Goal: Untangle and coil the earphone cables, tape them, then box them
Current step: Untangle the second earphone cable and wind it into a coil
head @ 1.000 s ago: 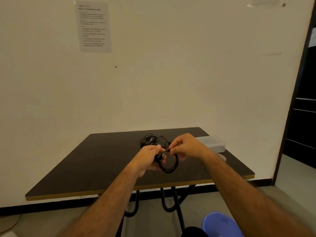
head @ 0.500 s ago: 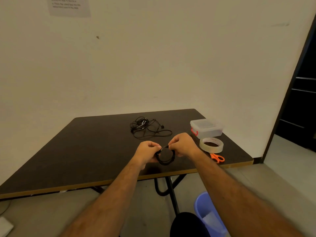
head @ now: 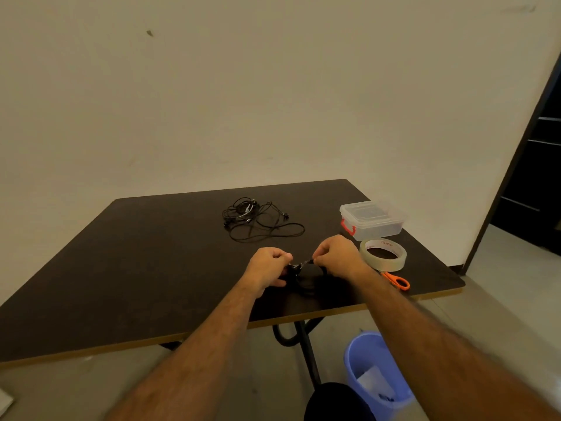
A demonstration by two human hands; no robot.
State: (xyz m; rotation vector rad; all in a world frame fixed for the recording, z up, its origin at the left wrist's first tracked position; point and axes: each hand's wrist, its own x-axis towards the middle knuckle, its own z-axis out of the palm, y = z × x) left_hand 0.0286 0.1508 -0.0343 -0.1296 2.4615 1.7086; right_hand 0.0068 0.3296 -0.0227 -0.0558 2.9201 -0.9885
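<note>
Pinching the small black coiled earphone cable (head: 306, 276) over the near bench (head: 151, 268), both hands (head: 268, 270) (head: 338, 256) are gripping its loose end, which likely needs steady tension before taping.

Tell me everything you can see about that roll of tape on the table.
The roll of tape is a wide ring of clear, yellowish plastic tape on a pale core with faint red print inside. It lies flat on the dark table near the right edge, just in front of the clear plastic box, its near side by the orange scissors. Neither hand touches it.
</note>
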